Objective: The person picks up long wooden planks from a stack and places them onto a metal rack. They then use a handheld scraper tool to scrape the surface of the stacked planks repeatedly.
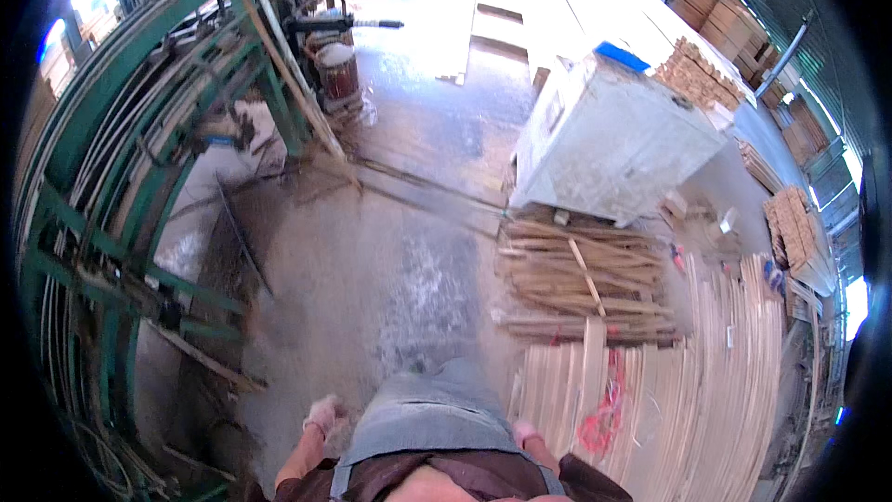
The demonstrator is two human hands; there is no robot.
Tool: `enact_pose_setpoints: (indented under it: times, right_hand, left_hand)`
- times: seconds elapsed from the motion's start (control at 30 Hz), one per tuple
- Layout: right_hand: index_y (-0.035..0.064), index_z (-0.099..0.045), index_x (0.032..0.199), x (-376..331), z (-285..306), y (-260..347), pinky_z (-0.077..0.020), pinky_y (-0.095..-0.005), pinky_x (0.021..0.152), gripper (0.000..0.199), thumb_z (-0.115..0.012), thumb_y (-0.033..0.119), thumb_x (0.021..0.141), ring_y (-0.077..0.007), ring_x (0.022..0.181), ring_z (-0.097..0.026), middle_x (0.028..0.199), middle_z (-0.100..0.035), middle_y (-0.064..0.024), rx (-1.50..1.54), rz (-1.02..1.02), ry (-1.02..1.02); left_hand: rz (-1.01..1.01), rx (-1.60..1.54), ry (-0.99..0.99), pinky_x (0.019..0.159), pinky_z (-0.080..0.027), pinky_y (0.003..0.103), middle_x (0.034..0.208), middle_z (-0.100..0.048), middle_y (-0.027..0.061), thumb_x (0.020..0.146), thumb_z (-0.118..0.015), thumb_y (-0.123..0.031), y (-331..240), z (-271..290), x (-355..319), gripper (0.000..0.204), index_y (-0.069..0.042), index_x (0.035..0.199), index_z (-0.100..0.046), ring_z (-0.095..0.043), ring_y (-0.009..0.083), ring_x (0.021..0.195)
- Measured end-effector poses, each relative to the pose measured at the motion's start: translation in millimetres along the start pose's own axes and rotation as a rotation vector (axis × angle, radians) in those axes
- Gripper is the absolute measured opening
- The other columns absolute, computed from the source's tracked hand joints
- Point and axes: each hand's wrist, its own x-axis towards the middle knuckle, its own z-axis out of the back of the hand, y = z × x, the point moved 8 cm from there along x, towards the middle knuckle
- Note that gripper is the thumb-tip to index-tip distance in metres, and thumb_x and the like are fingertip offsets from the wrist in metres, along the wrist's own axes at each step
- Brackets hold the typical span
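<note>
Hands: left hand and right hand hang low at the person's sides, both seemingly in pale gloves, neither holding anything that shows.
Fingers: left ones look loosely curled; for the right I cannot tell, as the apron covers most of it.
Strip stack: pale wood strips lie flat just right of the apron, nearest the right hand, with a red cord looped across them.
Beyond the stack: a bundle of rougher sticks, then a grey machine housing.
Left of the apron: green steel frame across dusty floor.
Doing it well: judged from the stance, a clean pick would mean squaring up to the stack and taking strips near their ends, clear of the cord.
Hard to make out: strip ends under the apron; frame detail blurs toward the rim.
</note>
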Motion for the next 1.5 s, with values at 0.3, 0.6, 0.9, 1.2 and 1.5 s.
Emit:
enact_pose_setpoints:
  times: [0.3,0.6,0.9,1.2,1.5]
  right_hand:
    - [0.0051,-0.077,0.092,244.0,289.2,-159.9,-0.0566,-0.0464,0.086,0.033,-0.059,0.032,0.091,-0.0322,0.097,-0.073,0.105,-0.075,-0.0190,0.030,-0.077,0.135]
    - [0.0047,-0.071,0.106,508.7,841.4,-246.5,-0.0576,-0.0405,0.065,0.027,-0.058,0.028,0.101,-0.0240,0.069,-0.069,0.086,-0.074,-0.0133,1.331,-0.298,-0.240]
    - [0.0059,-0.066,0.110,718.1,1046.1,-298.2,-0.0557,-0.0378,0.054,0.023,-0.061,0.027,0.102,-0.0206,0.060,-0.066,0.083,-0.071,-0.0081,1.259,-0.300,-0.104]
    - [-0.0044,-0.073,0.103,901.3,1152.6,-420.4,-0.0560,-0.0471,0.076,0.042,-0.065,0.035,0.090,-0.0367,0.088,-0.072,0.097,-0.074,-0.0231,0.953,-0.691,-0.070]
    - [-0.0005,-0.074,0.108,1259.2,1499.7,-466.6,-0.0581,-0.0408,0.073,0.039,-0.073,0.035,0.093,-0.0241,0.078,-0.074,0.094,-0.077,-0.0170,1.071,-0.465,-0.155]
  left_hand:
    - [0.170,-1.143,-0.233,0.087,-0.057,0.040,0.111,-0.075,0.0092,0.099,-0.063,-0.040,-293.7,300.6,381.9,0.040,-0.007,0.120,-0.073,-0.071,0.0235,0.102]
    - [-0.029,0.160,0.236,0.089,-0.058,0.050,0.120,-0.072,0.0185,0.098,-0.054,-0.029,-285.3,184.8,471.4,0.033,-0.013,0.123,-0.068,-0.070,0.0408,0.107]
    - [-0.251,0.087,-0.011,0.078,-0.057,0.041,0.100,-0.075,0.0164,0.093,-0.059,-0.018,-520.4,548.4,863.1,0.013,-0.008,0.097,-0.068,-0.073,0.0312,0.092]
    - [-0.139,-0.915,0.089,0.111,-0.046,0.033,0.135,-0.067,0.0107,0.104,-0.056,-0.015,-841.0,930.3,1127.6,0.046,0.002,0.147,-0.056,-0.062,0.0183,0.122]
    - [0.157,-0.159,0.064,0.108,-0.048,0.044,0.139,-0.062,0.0280,0.091,-0.072,-0.046,-880.4,976.8,1503.6,0.086,-0.002,0.158,-0.038,-0.060,0.0413,0.130]
